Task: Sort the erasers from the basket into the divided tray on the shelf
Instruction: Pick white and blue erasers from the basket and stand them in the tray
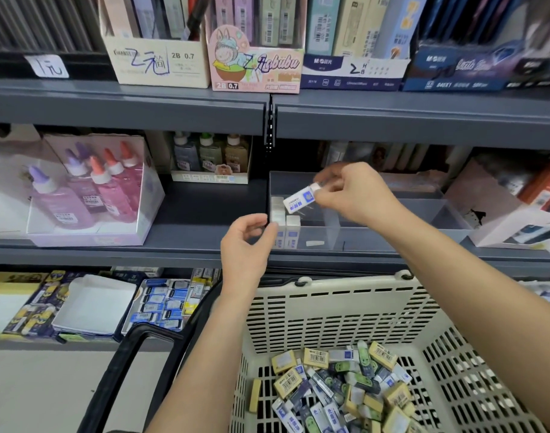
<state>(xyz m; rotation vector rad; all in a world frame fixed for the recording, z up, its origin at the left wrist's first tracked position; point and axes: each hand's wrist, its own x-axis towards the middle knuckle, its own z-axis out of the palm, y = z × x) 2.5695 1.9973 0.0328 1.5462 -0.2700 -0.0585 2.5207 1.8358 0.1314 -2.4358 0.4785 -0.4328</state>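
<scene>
Right hand (355, 195) pinches the 2 o'clock end of a blue-and-white eraser (300, 200), its long axis pointing toward 8 o'clock. Left hand (245, 248) hangs loosely curled, empty.

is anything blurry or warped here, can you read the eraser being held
Head view: the wide-angle lens bends the shelf edge, and the corners smear, worst top right; the right hand and its eraser are softly blurred, label unreadable; the basket is sharper.

A stationery shop: grey shelves (126, 103) carry hand-priced pencil-lead display boxes (156, 62) at top, glue bottles (83, 195) at left; a shopping basket (330, 307) of barcoded erasers (317, 359) sits lower right.
</scene>
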